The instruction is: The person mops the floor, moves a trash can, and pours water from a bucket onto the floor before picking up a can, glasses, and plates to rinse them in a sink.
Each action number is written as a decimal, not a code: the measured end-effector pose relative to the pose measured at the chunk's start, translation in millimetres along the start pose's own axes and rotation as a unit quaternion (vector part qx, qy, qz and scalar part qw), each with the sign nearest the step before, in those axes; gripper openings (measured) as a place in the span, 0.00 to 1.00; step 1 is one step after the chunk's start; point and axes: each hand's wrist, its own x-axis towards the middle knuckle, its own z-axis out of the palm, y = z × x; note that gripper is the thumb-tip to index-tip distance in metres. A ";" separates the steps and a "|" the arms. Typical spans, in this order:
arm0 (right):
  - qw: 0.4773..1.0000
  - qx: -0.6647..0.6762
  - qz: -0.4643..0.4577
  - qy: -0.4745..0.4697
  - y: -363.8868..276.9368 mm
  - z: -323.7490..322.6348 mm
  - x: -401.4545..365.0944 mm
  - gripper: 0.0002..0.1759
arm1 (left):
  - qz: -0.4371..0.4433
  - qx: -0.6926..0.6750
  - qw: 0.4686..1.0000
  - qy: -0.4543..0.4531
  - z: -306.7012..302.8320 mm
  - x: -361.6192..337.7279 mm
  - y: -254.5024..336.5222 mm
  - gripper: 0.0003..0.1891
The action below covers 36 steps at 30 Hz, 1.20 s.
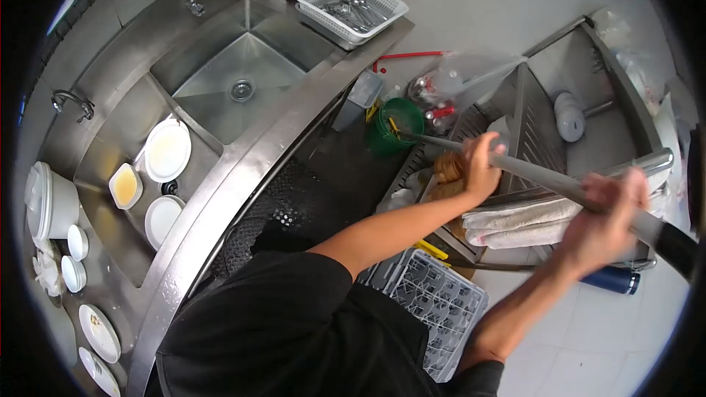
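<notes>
Both hands are clamped round the long grey pole [537,175], left hand [482,167] lower, right hand [604,215] higher. Its tip is by the green bucket [388,140]. Looks stiff, lightish and smooth, so a wide grip probably suits.

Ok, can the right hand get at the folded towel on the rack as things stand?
Probably yes: the towel lies just under the right hand with nothing between them, though that hand is closed round the pole and would have to let go.
</notes>
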 end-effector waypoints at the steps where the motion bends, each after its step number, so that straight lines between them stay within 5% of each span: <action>1: 0.997 0.008 -0.054 -0.049 -15.6 -16.4 18.4 0.11 | 0.053 -0.018 0.998 -0.014 1.4 7.8 24.6 0.11; 4: 0.990 0.024 -0.078 -0.113 -64.2 -57.5 56.5 0.15 | 0.124 -0.056 0.985 -0.106 -4.6 27.3 72.3 0.12; 6: 0.858 -0.258 -0.443 -0.049 -89.8 -48.7 75.4 0.09 | 0.153 -0.096 0.962 -0.206 -12.8 39.9 91.2 0.11; 8: 0.961 -0.023 -0.258 -0.095 -124.2 -51.1 70.9 0.16 | 0.174 -0.118 0.920 -0.331 -25.8 51.0 105.9 0.13; 9: 0.928 0.213 -0.204 -0.226 -140.2 -53.1 80.1 0.18 | 0.189 -0.146 0.888 -0.392 -31.4 53.9 108.4 0.14; 10: 0.826 0.431 -0.133 -0.338 -145.5 -53.3 85.6 0.21 | 0.180 -0.118 0.852 -0.477 -35.2 59.9 109.4 0.18; 11: 0.677 0.635 -0.075 -0.364 -135.6 -39.1 90.7 0.11 | 0.185 -0.122 0.834 -0.505 -35.0 62.5 104.2 0.18; 13: 0.691 0.488 -0.031 -0.533 -126.1 -48.3 96.9 0.19 | 0.199 -0.131 0.795 -0.557 -34.3 70.8 95.3 0.18; 14: 0.731 0.431 -0.047 -0.526 -113.9 -54.4 98.8 0.17 | 0.173 -0.119 0.781 -0.589 -33.7 73.8 83.2 0.18; 17: 0.830 0.246 -0.098 -0.491 -54.5 -73.0 87.9 0.14 | 0.127 -0.082 0.796 -0.587 -36.4 73.7 22.6 0.18; 20: 0.943 0.155 0.006 -0.295 1.7 -41.5 30.2 0.14 | 0.043 0.005 0.848 -0.528 -49.2 63.3 -37.7 0.19; 24: 0.971 0.156 0.071 -0.166 65.6 -7.6 -33.2 0.06 | -0.032 0.066 0.948 -0.311 -61.1 24.9 -92.5 0.25; 28: 0.979 0.125 0.141 -0.072 92.2 10.7 -64.7 0.03 | -0.047 0.118 0.986 -0.105 -51.2 -9.6 -113.2 0.21; 31: 0.992 0.034 0.118 0.002 46.6 13.5 -49.0 0.05 | -0.029 0.137 0.989 -0.042 -22.9 -10.6 -99.1 0.20; 34: 0.998 -0.027 0.044 0.021 -26.5 -10.1 6.2 0.11 | 0.024 -0.002 0.999 -0.024 -7.3 5.4 -9.8 0.12; 36: 0.988 0.073 0.023 -0.134 -68.9 -57.8 46.6 0.17 | 0.089 -0.046 0.992 -0.078 -9.5 16.7 35.5 0.12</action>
